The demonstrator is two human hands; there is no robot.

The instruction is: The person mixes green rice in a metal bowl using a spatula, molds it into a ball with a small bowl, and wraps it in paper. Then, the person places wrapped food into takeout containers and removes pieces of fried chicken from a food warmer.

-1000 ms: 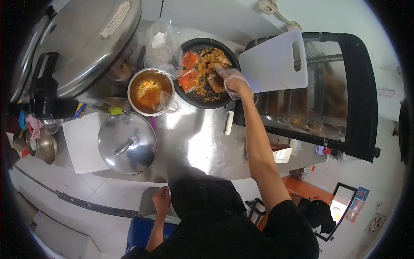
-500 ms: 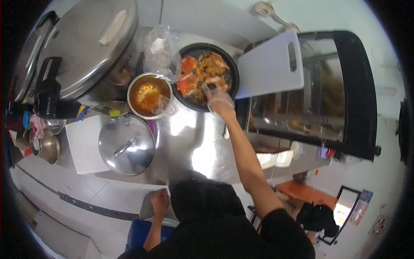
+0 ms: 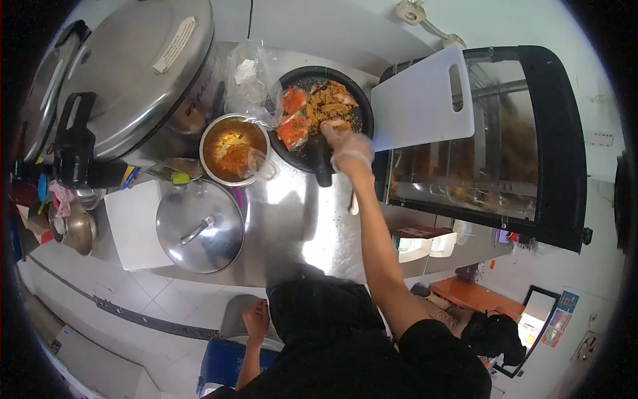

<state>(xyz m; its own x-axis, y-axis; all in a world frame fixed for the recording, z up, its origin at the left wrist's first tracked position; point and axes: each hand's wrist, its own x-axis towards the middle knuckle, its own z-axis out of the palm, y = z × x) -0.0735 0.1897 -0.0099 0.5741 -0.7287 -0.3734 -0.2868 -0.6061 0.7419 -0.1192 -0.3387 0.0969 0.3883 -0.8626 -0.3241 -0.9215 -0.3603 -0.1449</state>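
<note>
A clear plastic glove covers my right hand, which is over the right side of a black pan. Its fingers close on a piece of breaded meat. Brown crumbs and more breaded pieces lie in the pan, beside red-and-white packets. Left of the pan stands a steel pot of orange-red liquid, with a clear handled cup at its edge. Bare and low by my body, my left hand has its fingers curled; whether it holds anything is hidden.
A large pressure cooker stands at the left, near a steel lid. A white cutting board leans against a glass display case. A knife handle shows beside my right forearm. A person is at lower right.
My right hand first moved down and left over the pan, then slightly back right. The breaded piece at its fingers now shows more clearly. My left hand stays low.
</note>
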